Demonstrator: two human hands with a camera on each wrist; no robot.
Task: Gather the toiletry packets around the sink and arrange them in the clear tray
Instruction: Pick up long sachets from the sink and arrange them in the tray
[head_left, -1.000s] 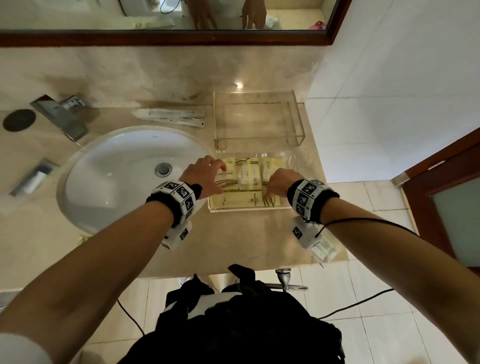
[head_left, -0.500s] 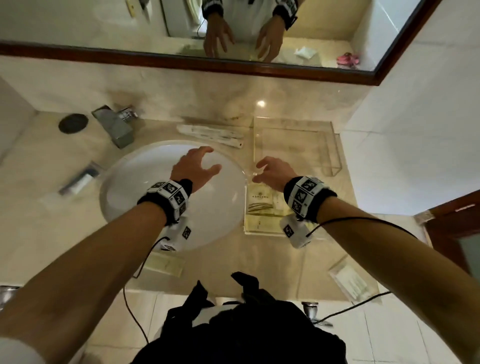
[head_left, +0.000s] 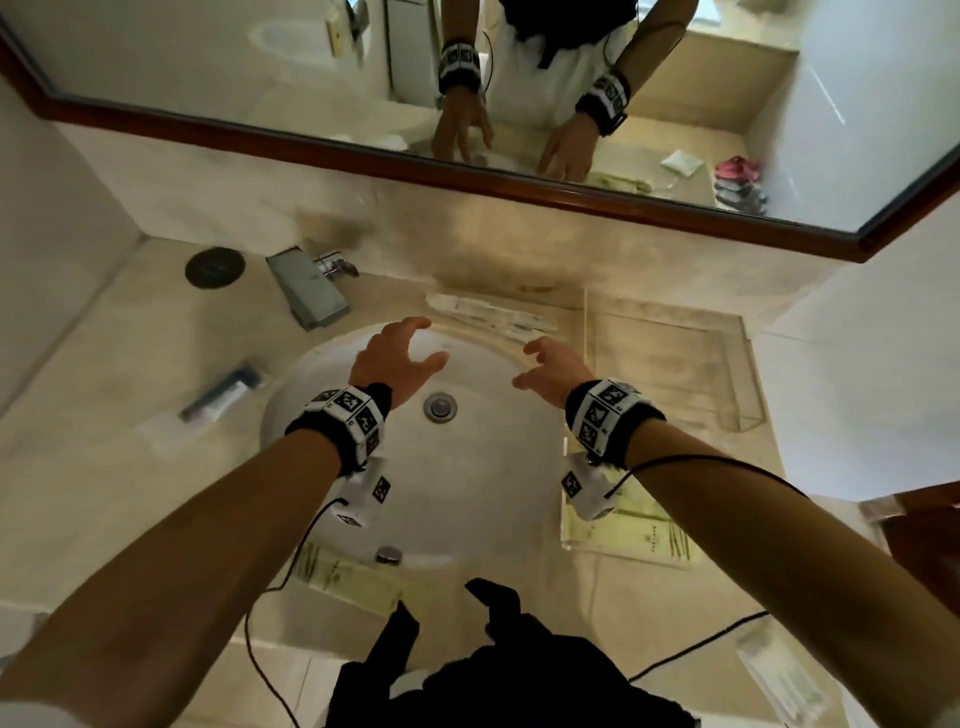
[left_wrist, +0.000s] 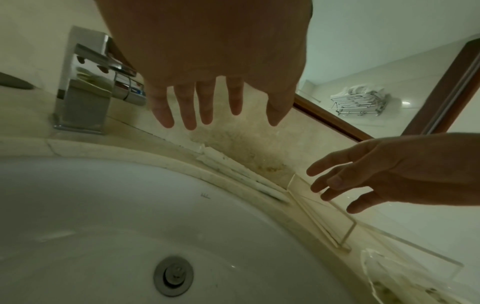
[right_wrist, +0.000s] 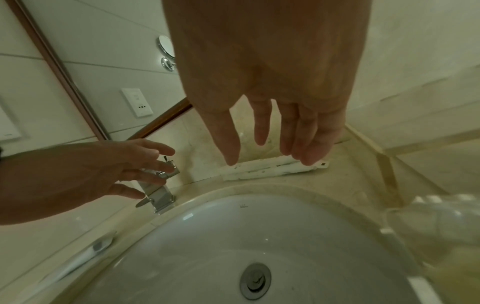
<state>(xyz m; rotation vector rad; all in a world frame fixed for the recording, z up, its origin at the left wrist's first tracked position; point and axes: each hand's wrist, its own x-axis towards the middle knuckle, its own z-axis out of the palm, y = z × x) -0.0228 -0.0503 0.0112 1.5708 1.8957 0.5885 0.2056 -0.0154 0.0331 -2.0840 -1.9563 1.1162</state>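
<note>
sinks (head_left: 467, 467): 1 | taps (head_left: 306, 286): 1 | clear trays (head_left: 675, 364): 2 | mirrors (head_left: 208, 62): 1 | hands (head_left: 387, 358): 2

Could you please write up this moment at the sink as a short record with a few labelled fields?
left hand: open, empty, over the sink
right hand: open, empty, over the sink's far rim
long white packets: on the counter behind the sink, just beyond both hands
clear tray: right of the sink, yellow packets inside
tube packet: on the counter left of the sink
faucet: back left

small maker's mark on sink (left_wrist: 205, 195), too blurred to read
</note>
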